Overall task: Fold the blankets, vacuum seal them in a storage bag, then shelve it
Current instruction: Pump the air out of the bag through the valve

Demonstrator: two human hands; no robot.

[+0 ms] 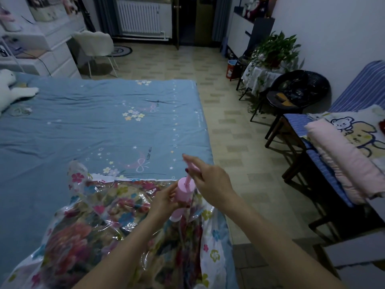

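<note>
Left hand [164, 198] wraps round my pink pump [183, 195], which stands upright on the storage bag [108, 215] of flowery blankets [68, 243] on the bed [83, 122]. Right hand [210, 180] pinches its handle [190, 165], pulled up, leaning a little away from me.

a home bedroom: bed [83, 122] with blue printed sheet, white dresser [56, 44], wall radiator [138, 16], potted plant [275, 49].
</note>
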